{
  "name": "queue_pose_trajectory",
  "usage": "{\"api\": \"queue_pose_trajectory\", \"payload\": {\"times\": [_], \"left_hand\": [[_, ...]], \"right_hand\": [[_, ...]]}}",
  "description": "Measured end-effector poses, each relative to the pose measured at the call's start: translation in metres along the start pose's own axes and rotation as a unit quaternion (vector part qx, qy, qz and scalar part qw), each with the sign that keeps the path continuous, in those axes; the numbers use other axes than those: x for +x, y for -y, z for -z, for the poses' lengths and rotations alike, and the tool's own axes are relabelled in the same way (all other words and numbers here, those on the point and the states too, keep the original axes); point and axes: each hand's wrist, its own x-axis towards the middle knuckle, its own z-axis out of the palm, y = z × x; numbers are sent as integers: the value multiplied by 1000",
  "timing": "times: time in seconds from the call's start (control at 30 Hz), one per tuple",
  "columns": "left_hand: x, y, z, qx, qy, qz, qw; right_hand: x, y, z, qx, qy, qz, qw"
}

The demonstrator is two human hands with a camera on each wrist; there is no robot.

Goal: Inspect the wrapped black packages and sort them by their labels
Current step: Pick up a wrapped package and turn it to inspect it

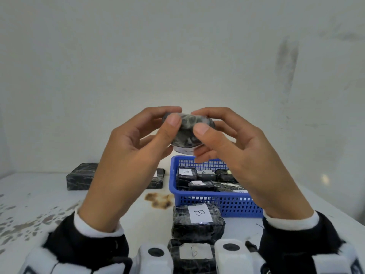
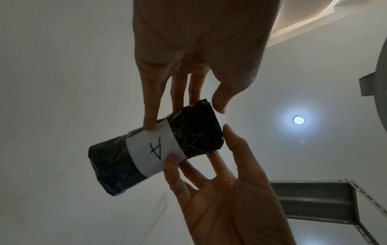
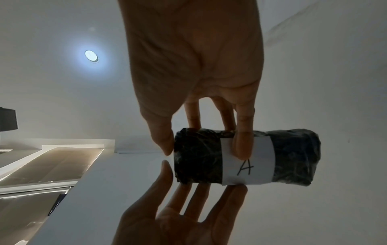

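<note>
I hold one black package wrapped in film (image 1: 187,126) in the air in front of me, above the blue basket (image 1: 217,206). My left hand (image 1: 175,115) pinches its left side between thumb and fingers. On its right side my right hand (image 1: 198,121) pinches it the same way. Its white label faces down and away from my head. Both wrist views show that label (image 2: 155,149) (image 3: 247,165) marked with the letter A, with fingertips resting on its edges. The package's far end (image 2: 113,169) sticks out free beyond both hands.
The basket holds several wrapped black packages, some labelled B. Two more B packages (image 1: 198,220) (image 1: 193,254) lie in front of it, near me. A larger black package (image 1: 81,177) and another (image 1: 158,178) lie at the back left. A brown stain (image 1: 158,199) marks the white table.
</note>
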Motion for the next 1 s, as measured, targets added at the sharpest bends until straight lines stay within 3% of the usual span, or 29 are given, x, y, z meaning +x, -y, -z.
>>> {"api": "queue_pose_trajectory", "payload": {"times": [0.4,0.73,1.0], "left_hand": [[0,-1,0,-10,-5,25,1000],[0,-4,3,-5,21,129,991],[2,0,5,-4,-4,127,992]], "right_hand": [[-1,3,-1,-17,2,24,1000],[-3,-2,-5,-34,23,29,999],[-4,2,-6,-37,13,8,999]]}}
